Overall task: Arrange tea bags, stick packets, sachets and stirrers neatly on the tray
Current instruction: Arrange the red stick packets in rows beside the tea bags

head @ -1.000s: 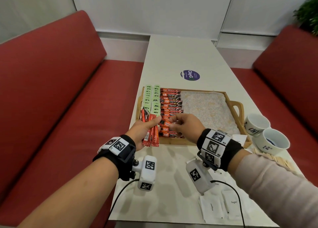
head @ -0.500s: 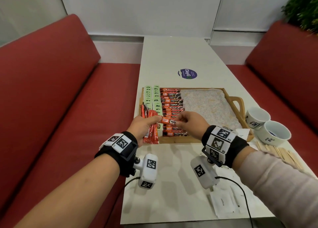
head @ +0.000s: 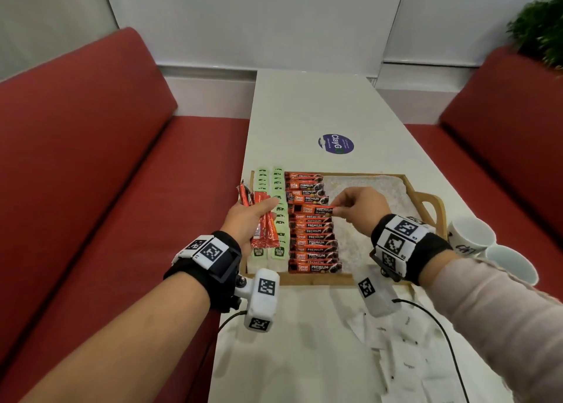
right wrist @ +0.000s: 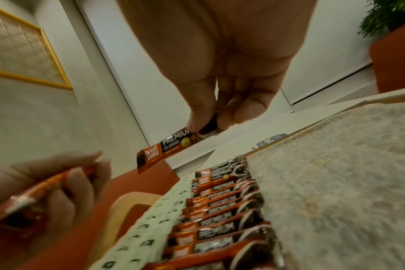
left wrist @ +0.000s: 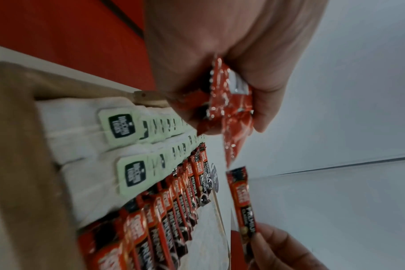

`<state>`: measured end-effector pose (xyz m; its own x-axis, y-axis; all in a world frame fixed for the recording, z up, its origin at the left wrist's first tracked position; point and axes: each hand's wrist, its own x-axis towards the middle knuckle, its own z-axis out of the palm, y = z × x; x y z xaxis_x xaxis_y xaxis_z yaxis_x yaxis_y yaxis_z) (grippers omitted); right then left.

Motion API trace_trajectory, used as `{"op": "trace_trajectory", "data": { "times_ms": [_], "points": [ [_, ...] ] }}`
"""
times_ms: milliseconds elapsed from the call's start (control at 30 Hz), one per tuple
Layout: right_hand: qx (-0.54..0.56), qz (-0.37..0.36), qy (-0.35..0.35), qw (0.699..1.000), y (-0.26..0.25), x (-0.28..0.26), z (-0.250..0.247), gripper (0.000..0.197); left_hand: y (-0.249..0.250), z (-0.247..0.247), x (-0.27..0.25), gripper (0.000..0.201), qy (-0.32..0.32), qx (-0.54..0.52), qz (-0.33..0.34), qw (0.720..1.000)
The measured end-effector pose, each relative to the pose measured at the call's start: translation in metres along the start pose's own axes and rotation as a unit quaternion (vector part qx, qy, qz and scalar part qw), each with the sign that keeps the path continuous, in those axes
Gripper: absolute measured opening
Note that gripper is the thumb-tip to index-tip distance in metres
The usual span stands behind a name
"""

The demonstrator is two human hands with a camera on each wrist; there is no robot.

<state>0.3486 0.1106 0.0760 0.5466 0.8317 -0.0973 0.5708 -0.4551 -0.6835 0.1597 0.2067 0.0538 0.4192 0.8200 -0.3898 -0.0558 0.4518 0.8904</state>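
The right hand (head: 355, 203) pinches one stick packet (head: 316, 210) above the tray's (head: 409, 186) packet row (head: 313, 244) to extend it, while the left hand (head: 249, 220) grips spare packets (head: 265, 220) ready to feed.

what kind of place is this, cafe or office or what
Probably a cafe or office break-room booth: red bench seats flank a narrow white table, which holds a wooden tray of coffee stick packets and tea bags beside cups.

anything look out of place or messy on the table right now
On the tray nothing stands out: tea bags and stick packets lie in straight rows. Off it, white sachets lie scattered at odd angles near the table's front edge, not yet arranged.
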Motion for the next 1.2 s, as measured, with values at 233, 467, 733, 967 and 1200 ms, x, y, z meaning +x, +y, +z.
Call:
{"op": "trace_trajectory", "data": {
  "times_ms": [233,467,733,967,1200],
  "points": [
    [-0.053,0.038,0.002,0.998,0.014,0.053,0.014,0.011,0.010,0.010,0.038,0.037,0.014,-0.005,0.003,1.000],
    [-0.098,0.024,-0.038,0.994,0.017,0.077,0.035,0.012,0.017,0.016,0.060,0.023,0.016,-0.008,0.022,1.000],
    [-0.136,0.020,-0.044,0.990,0.014,0.084,0.038,0.004,0.018,0.012,0.066,0.021,0.005,-0.002,0.022,1.000],
    [-0.097,-0.052,-0.007,0.994,-0.004,0.073,0.036,0.007,0.022,0.016,0.067,0.028,-0.021,-0.030,-0.017,0.999],
    [0.057,-0.180,-0.091,0.978,-0.040,0.035,0.045,0.036,0.022,0.021,0.064,0.030,0.018,-0.093,-0.026,0.995]
  ]
}}
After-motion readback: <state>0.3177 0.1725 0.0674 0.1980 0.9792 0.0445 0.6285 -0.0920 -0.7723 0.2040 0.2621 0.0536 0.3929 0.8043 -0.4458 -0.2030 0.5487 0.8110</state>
